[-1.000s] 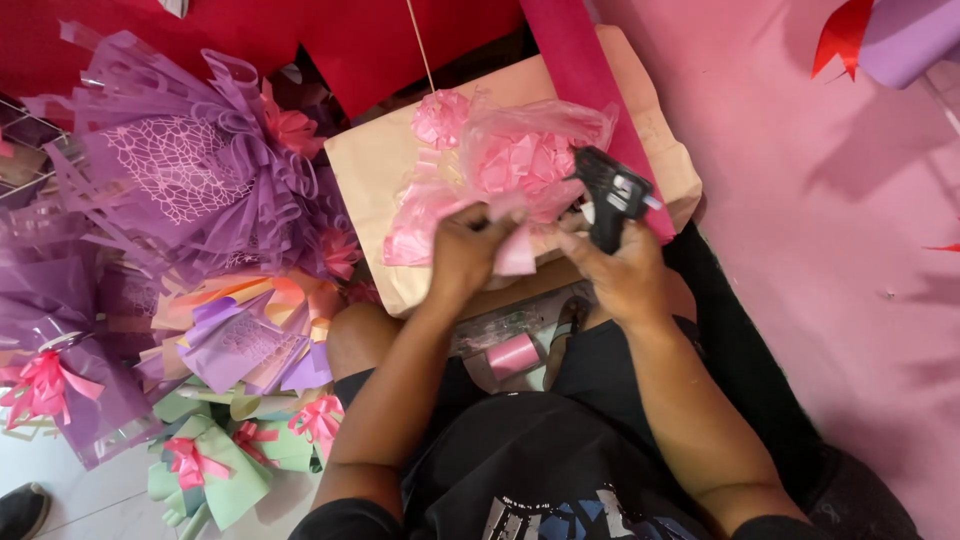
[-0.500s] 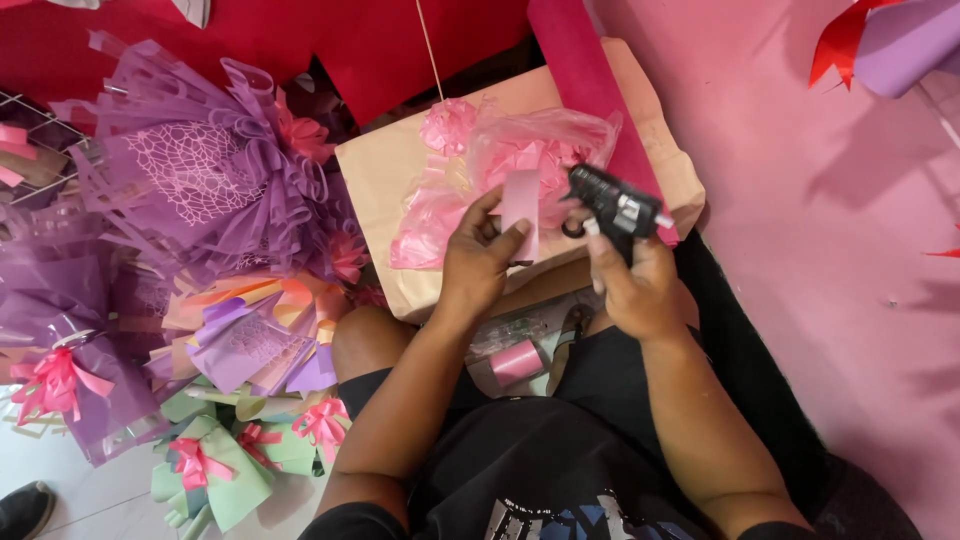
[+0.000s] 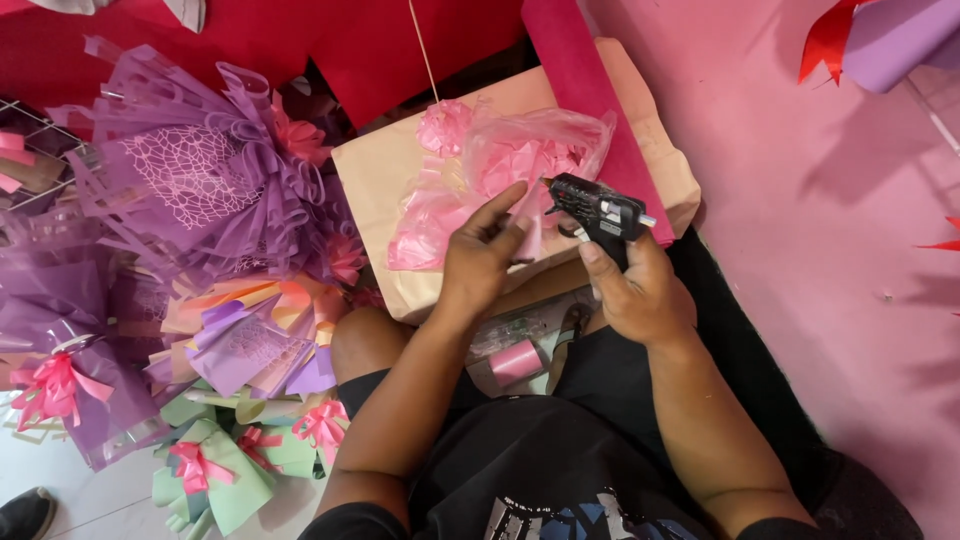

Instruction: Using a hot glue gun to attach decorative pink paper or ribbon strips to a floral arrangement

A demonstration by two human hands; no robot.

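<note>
At frame centre, right hand point(image 3: 640, 295) gripping black glue gun point(image 3: 597, 210), fingers wrapped on handle. Left hand point(image 3: 483, 258) fingers pinching pink ribbon piece point(image 3: 528, 236) over cardboard box point(image 3: 385, 180). Best keep nozzle steady, fingertips clear of hot glue.

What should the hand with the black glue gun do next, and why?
Probably bring the glue gun in the right hand a touch closer to the pink ribbon piece that the left hand pinches. Its nozzle points at that piece but looks just short of it, above the tan box.
</note>
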